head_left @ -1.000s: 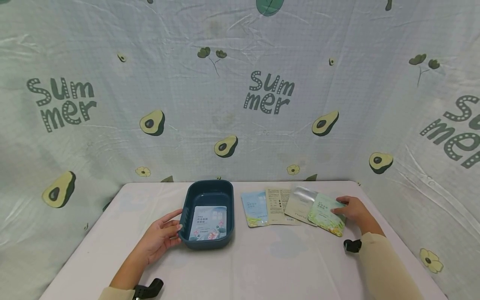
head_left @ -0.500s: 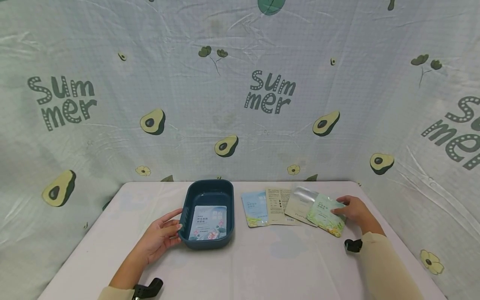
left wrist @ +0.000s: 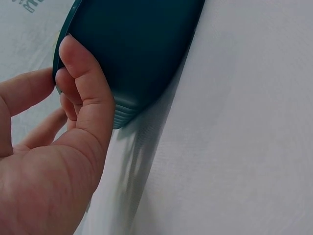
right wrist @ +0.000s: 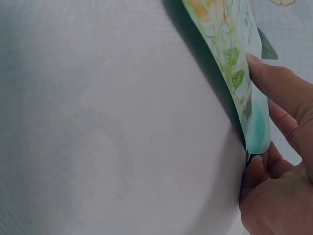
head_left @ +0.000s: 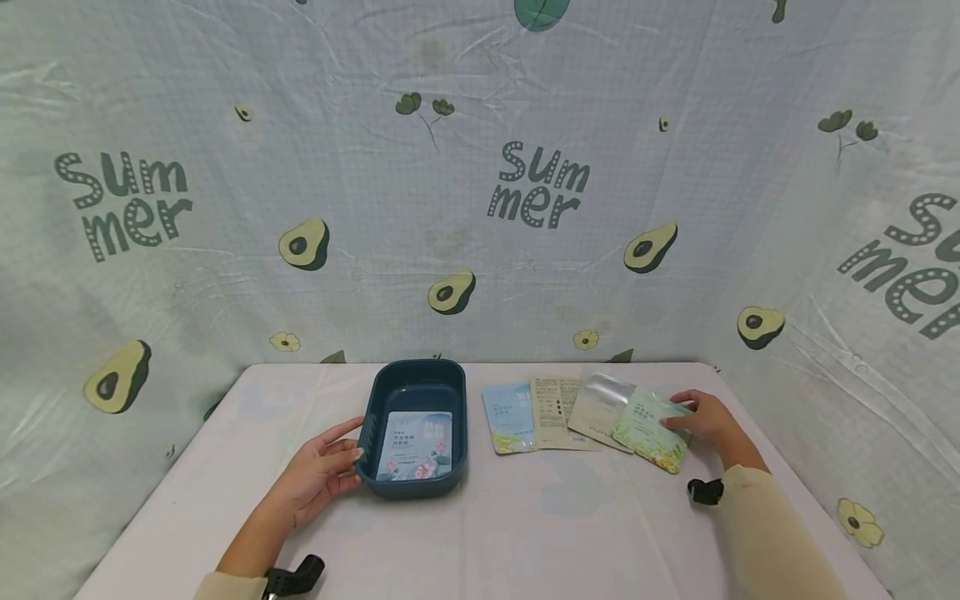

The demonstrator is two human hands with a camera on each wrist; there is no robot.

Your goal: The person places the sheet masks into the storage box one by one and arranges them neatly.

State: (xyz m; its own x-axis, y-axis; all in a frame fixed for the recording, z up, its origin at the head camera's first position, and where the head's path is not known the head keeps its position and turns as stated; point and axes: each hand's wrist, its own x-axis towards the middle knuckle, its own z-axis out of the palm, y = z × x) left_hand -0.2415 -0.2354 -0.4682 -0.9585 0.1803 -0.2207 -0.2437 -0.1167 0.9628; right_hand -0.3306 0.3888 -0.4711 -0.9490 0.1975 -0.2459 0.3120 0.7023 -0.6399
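Hardly anything has stirred in the last second: the left hand (head_left: 322,475) still grips the side of the dark blue box (head_left: 416,492), left of the frame's lower middle, and the right hand (head_left: 708,419) still pinches the edge of the green packet (head_left: 651,429), thumb on top, at lower right. That packet covers part of the silver packet (head_left: 596,412), which in turn hides some of the beige packet (head_left: 551,412); whether this one overlaps the light blue packet (head_left: 510,417) I can't tell. The left-wrist view crops the box and hides its inside; the right-wrist view crops the green packet. Inside the box, a flowered packet (head_left: 415,447) lies face up, lower in the frame than the bare floor.
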